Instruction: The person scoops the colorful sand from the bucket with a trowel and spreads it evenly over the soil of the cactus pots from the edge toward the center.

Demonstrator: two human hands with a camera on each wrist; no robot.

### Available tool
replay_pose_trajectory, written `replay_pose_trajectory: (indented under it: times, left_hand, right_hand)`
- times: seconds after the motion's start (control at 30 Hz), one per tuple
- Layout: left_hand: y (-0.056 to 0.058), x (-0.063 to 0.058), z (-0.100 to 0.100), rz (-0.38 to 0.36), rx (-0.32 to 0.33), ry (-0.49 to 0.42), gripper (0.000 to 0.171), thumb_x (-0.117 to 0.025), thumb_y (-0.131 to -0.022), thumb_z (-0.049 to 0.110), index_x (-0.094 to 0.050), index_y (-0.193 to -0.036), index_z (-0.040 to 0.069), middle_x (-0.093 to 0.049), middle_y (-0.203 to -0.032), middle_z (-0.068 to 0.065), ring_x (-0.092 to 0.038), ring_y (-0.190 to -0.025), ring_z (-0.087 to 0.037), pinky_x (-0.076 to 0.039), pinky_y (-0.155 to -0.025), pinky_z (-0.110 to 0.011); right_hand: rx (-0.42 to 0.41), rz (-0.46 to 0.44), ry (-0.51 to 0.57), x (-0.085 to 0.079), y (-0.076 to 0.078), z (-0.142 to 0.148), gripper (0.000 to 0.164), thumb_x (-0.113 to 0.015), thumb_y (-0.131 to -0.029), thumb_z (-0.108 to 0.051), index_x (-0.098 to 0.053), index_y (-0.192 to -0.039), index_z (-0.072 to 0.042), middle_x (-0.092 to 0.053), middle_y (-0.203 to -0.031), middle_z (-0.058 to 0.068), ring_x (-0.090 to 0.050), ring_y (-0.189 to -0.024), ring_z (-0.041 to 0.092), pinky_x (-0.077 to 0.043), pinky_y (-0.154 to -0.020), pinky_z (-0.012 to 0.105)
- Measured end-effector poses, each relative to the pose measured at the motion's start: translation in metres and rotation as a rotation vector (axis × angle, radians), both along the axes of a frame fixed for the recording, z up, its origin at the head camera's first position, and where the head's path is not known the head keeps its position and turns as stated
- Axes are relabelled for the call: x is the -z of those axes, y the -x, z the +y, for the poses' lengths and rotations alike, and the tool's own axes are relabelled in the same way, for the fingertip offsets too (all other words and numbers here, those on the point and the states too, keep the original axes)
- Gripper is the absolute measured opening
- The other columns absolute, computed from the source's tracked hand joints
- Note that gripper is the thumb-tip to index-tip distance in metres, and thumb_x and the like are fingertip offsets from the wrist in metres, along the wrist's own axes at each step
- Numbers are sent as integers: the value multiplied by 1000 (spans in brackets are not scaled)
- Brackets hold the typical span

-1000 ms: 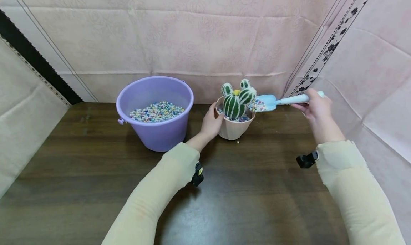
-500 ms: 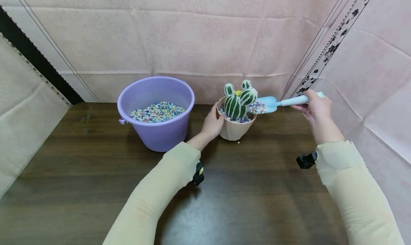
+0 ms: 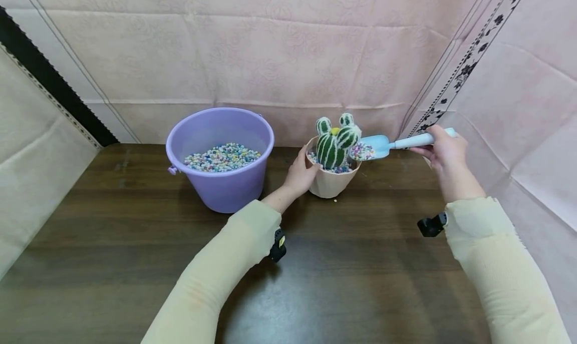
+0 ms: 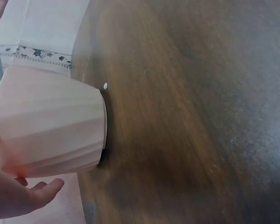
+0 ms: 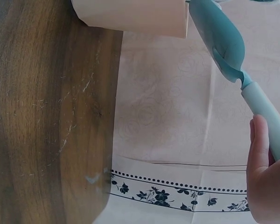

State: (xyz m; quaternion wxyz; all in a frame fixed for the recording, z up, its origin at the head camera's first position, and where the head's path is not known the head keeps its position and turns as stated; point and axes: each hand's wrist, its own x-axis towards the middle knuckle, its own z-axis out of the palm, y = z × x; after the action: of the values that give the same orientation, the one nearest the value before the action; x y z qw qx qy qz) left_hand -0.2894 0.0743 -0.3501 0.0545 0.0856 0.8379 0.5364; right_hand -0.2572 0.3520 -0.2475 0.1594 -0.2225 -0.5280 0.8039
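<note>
My left hand [image 3: 301, 176] holds a cream, ridged flowerpot [image 3: 331, 185] by its left side near the rim, upright on the table. A green-and-white striped toy cactus [image 3: 331, 151] with a yellow tip stands in the pot amid small coloured beads [image 3: 343, 168]. My right hand [image 3: 448, 146] grips the pale handle of a light-blue hand shovel [image 3: 382, 144]. Multicoloured beads [image 3: 362, 151] lie on its blade, whose tip is over the pot's right rim beside the cactus. In the right wrist view, the shovel [image 5: 224, 39] slants up to the pot [image 5: 140, 16].
A purple bucket [image 3: 225, 190] partly filled with coloured beads [image 3: 222, 157] stands left of the pot. One pale bead [image 3: 335, 200] lies on the brown wooden table [image 3: 342, 264] before the pot. Patterned cloth [image 3: 288, 58] hangs behind and along both sides.
The left thumb has shifted slightly right along the pot's near side. The shovel blade sits a little lower, with beads still on it. The view has drifted slightly.
</note>
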Motion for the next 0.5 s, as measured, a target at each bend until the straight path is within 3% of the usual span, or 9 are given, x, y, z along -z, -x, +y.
replay_pose_trajectory:
  times: [0.27,0.5]
  left_hand:
    - [-1,0,-5,39,-63,53,60,-46,-97,27,-23,-149,10,-32,-151,-12,-31,-138,-29,-27,-114,-39]
    - [-4,5,-5,36,-47,30,70,-53,-92,35,-21,-150,14,-31,-152,-11,-32,-138,-27,-29,-113,-38]
  right_hand:
    - [-3,7,-51,-1,1,0,12,-50,-89,-2,-39,-93,-5,-55,-63,4,-66,-54,16,-57,-56,30]
    - [-2,14,-81,-5,2,0,14,-50,-89,-4,-37,-92,-6,-54,-63,3,-66,-53,15,-57,-54,31]
